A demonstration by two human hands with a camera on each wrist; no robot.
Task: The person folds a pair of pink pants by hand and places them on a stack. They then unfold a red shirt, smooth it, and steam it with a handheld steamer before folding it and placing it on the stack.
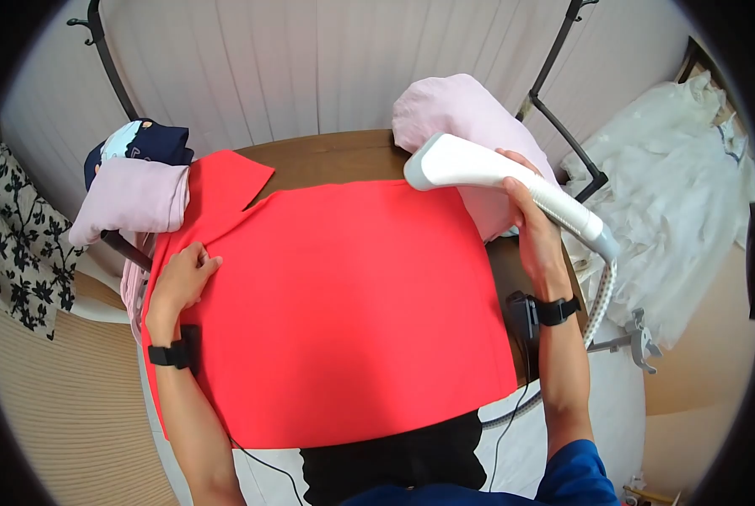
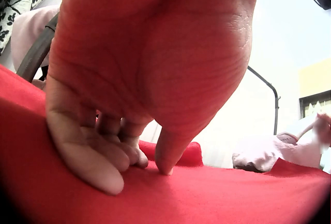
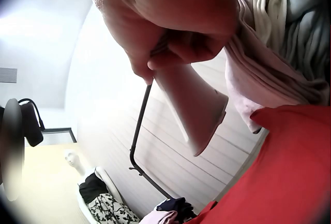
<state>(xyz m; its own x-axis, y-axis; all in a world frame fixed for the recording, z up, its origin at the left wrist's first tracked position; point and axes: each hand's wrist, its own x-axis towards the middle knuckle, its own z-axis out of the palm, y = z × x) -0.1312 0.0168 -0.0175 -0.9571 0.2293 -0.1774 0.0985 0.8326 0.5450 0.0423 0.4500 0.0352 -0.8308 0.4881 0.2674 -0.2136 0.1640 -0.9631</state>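
A bright red garment lies spread over a dark brown board, its upper left part folded into a pointed flap. My left hand rests on the garment's left side. In the left wrist view, its loosely bent fingers touch the red cloth, with the thumb apart from them. My right hand grips the handle of a white garment steamer, fingers wrapped round it. The steamer's grey-rimmed head points left, above the garment's upper right edge. From the handle's end a ribbed hose runs down past my right forearm.
A pink cushion-like bundle sits at the board's back right. Folded pink cloth and a navy garment are stacked back left. Black rack poles rise at both sides. White tulle fabric hangs at right, beside a grey bracket.
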